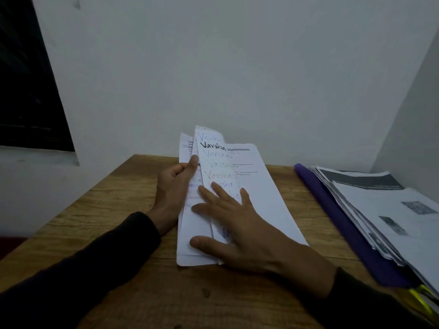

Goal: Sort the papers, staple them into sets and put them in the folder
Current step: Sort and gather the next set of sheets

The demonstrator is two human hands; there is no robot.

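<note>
Nearest, two dark sleeves [123, 248] come in from the bottom edge; the right hand [237, 224] lies flat with its fingers straight and spread, pressing on the papers [261, 191] at the middle of the table [118, 210]; the left hand [175, 184] is curled round the left edge of the sheets, thumb on top, lifting and fanning several of them up off the pile.

The papers are a loose, uneven stack, some handwritten in coloured ink, some printed; I judge them light, thin and floppy, quick to slide over one another and to crease if pinched hard; they would best be taken along a long edge with thumb above and fingers below, while the other palm holds the rest still, then tapped square on the table before any stapling; no stapler is in view.

On the right, near to far along the table edge, lies a purple folder [337, 222] with a second heap of printed sheets [384, 210] on it, corners splayed; something yellow [420, 298] pokes out at its near end, what it is I cannot tell.

The table is brown wood grain, flat and matt, likely giving paper little grip; beyond it stands a plain pale wall [237, 67], with a dark window [26, 91] at the far left; the light is dim.
</note>
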